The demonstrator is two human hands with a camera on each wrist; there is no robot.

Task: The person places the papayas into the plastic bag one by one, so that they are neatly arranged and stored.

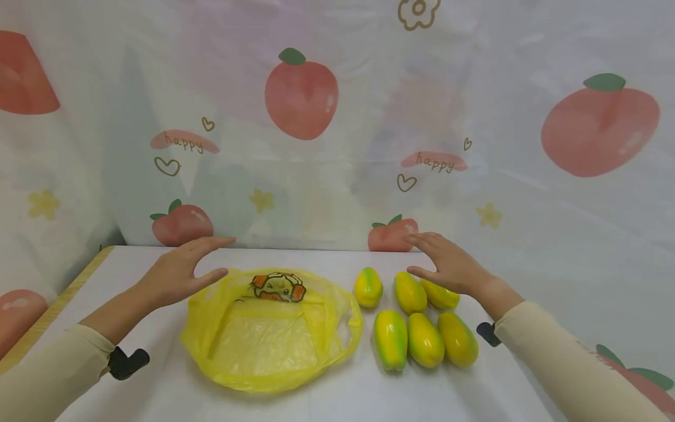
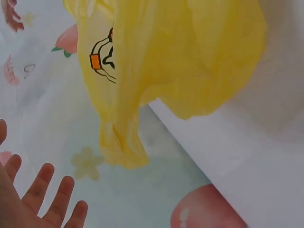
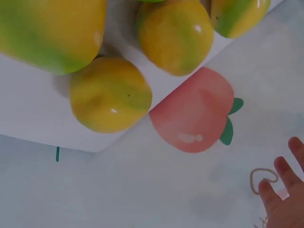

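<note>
- Two pale sleeves are covering the forearms behind the fingers, a dark strap showing at each wrist.
- One yellow plastic bag is lying on the white table, below and to the right of the left fingers, its mouth facing up. Judged: very light, limp, slippery, tearing easily; the rim or handle loop is offering the best pinch.
- Front row of three yellow-green fruits is lying below the right fingers, nearer the body. Gloss is suggesting a slick skin; probably firm, heavier than the bag, true weight uncertain. Best hold: round the thick middle, thumb opposing the fingers.
- Left hand is hovering above the bag's left side; straight fingers are standing apart in the left wrist view, gripping nothing.
- Right hand is hovering over the back fruits; fingers are likewise standing apart, thumb separate, gripping nothing.
- Back row of three fruits is lying beneath the right fingers, the rightmost partly hiding under the palm.
- Printed backdrop is hanging beyond both sets of fingertips.
</note>
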